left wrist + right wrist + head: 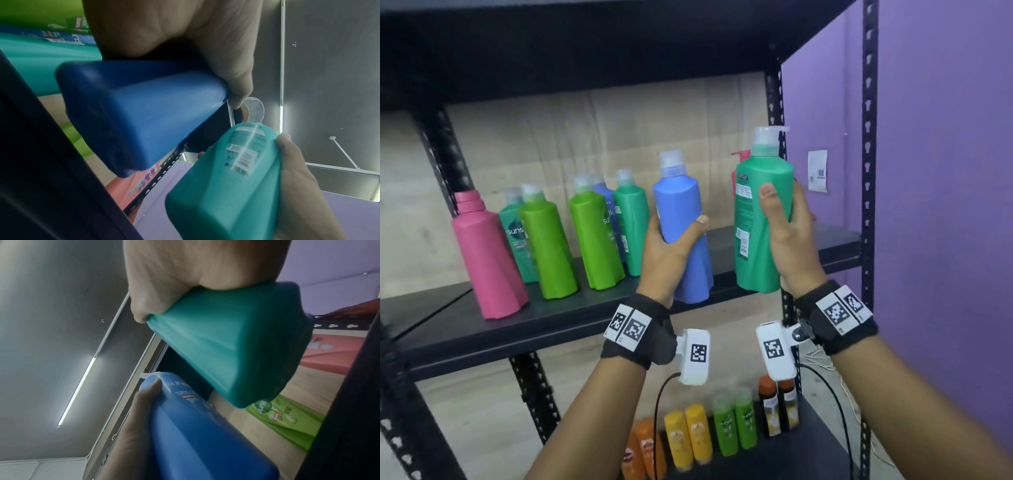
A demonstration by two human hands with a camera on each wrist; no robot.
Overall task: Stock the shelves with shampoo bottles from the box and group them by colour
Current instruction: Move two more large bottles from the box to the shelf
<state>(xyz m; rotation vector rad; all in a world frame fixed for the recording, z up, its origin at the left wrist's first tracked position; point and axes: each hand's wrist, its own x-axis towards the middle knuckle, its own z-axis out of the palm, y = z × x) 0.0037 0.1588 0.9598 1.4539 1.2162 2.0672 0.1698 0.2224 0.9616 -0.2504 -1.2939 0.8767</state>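
The left hand (671, 246) grips a blue bottle (683, 226) round its middle, thumb across the front, holding it upright just above the front edge of the black shelf (571, 318). The right hand (787, 236) clasps a teal-green pump bottle (760, 219) beside it, a little higher and near the shelf's right post. Behind them on the shelf stand a pink bottle (486, 257), lime-green bottles (548, 246) and more teal ones.

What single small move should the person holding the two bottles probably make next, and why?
Probably set the blue bottle in the left hand on the shelf beside the other blue bottle standing there, since colours must be grouped.
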